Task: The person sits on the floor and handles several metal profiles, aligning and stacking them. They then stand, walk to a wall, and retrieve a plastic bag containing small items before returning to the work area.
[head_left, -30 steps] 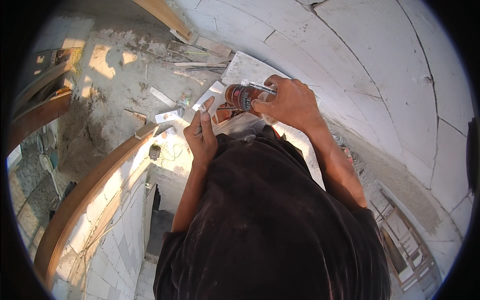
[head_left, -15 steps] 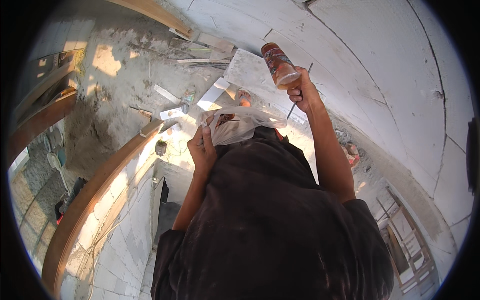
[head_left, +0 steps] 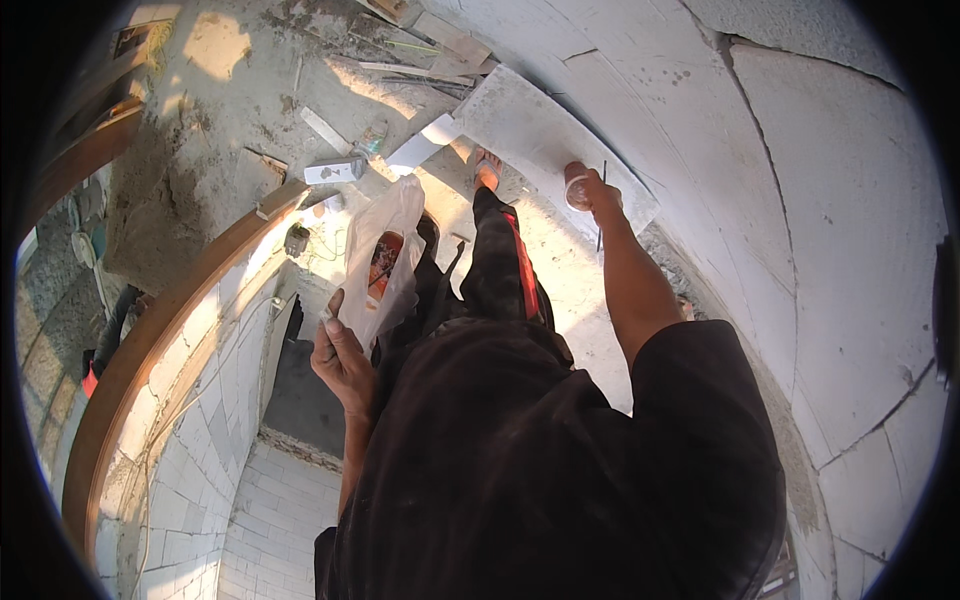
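My left hand [head_left: 342,360] pinches the top of a thin white plastic bag [head_left: 398,210] that hangs beside my legs. Through the bag shows a reddish-brown printed drink cup [head_left: 384,262]. With my arm stretched forward and right, my right hand [head_left: 604,194] is closed around a plastic cup [head_left: 578,193], whose pale rim faces up. A dark thin straw [head_left: 602,232] sticks out by the same hand. Below the cup lies a pale slab [head_left: 520,120] along the wall; whether the cup touches it I cannot tell.
A white block wall [head_left: 690,130] rises on the right. To the left, a wooden beam [head_left: 190,330] runs along a low block wall. Wood scraps [head_left: 425,72], a white block [head_left: 334,172] and a clear bottle [head_left: 375,136] lie on the rough floor near my foot [head_left: 487,168].
My right hand has lowered the cup from up by the wall to just over the slab, turning its rim upward. My left hand has moved left and down, and the bag now hangs lengthwise.
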